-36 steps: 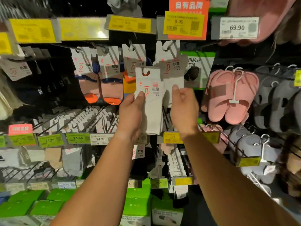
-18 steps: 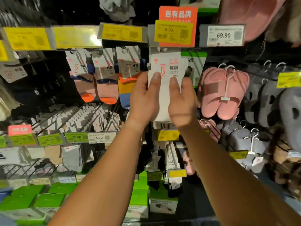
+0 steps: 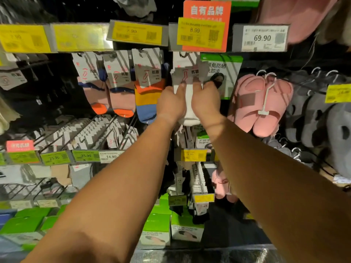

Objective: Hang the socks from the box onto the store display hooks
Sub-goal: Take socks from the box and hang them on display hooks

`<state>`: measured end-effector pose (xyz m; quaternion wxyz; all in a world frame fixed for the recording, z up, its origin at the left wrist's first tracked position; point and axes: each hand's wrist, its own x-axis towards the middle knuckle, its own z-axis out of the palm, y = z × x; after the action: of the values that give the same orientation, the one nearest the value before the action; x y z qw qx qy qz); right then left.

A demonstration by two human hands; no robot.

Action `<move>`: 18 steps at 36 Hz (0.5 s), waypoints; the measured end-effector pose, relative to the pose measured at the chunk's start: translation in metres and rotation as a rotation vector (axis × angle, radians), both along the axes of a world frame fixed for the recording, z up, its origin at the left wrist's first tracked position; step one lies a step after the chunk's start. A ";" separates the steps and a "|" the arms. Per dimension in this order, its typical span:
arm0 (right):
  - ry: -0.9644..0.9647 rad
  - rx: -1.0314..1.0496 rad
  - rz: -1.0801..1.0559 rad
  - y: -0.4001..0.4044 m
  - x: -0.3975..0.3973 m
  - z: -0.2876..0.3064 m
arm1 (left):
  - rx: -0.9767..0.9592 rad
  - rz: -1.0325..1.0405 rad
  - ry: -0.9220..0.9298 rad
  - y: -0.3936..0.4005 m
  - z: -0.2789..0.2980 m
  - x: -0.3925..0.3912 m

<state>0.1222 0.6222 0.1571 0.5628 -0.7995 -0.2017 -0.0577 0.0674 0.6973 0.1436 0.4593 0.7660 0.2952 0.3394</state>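
Hands are both up at the top row of the display, working one pack of white socks (image 3: 187,95) under the yellow 8.99 price tag (image 3: 200,34). The left hand (image 3: 171,105) lies against the left side of the pack with its fingers reaching up along the fabric and a fingertip on the lower edge of the card header (image 3: 187,70); the right hand (image 3: 205,103) pinches the right side, fingers curled in at the card's bottom corner. Between them the pack hangs upright, its header right at the hook under the tag, though whether the hole is already over the hook I cannot tell from where I stand, since the tag strip hides that spot. From the look of it the socks are light and soft and would flop if held by the toe, while the paper header is the only stiff part, thin enough to crease or tear at the hole. So the sensible hold is on the card's two sides, just under the hole, steering the hole onto the hook rather than pushing from the cloth. Just to the left hang orange and blue striped socks (image 3: 149,95), and to the right a green-edged package (image 3: 226,73), close enough to be nudged.
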 end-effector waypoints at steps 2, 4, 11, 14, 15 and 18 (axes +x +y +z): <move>0.013 -0.074 0.012 0.000 -0.003 -0.014 | 0.029 0.001 0.046 -0.003 -0.014 -0.002; 0.041 -0.145 0.015 -0.003 -0.007 -0.033 | 0.045 0.002 0.115 -0.004 -0.030 -0.005; 0.027 -0.285 -0.004 -0.018 -0.022 -0.072 | 0.126 -0.038 0.324 0.005 -0.057 -0.025; -0.026 -0.234 -0.083 -0.029 -0.034 -0.073 | 0.135 -0.061 0.294 -0.001 -0.060 -0.038; -0.028 -0.260 -0.082 -0.035 -0.039 -0.073 | 0.155 -0.083 0.265 -0.006 -0.061 -0.041; -0.021 -0.305 -0.233 -0.069 -0.056 -0.077 | 0.218 -0.184 0.254 -0.032 -0.061 -0.042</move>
<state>0.0666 0.5534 0.0801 0.4224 -0.8929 -0.1200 -0.0995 0.0250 0.6655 0.0824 0.3617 0.8718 0.2407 0.2265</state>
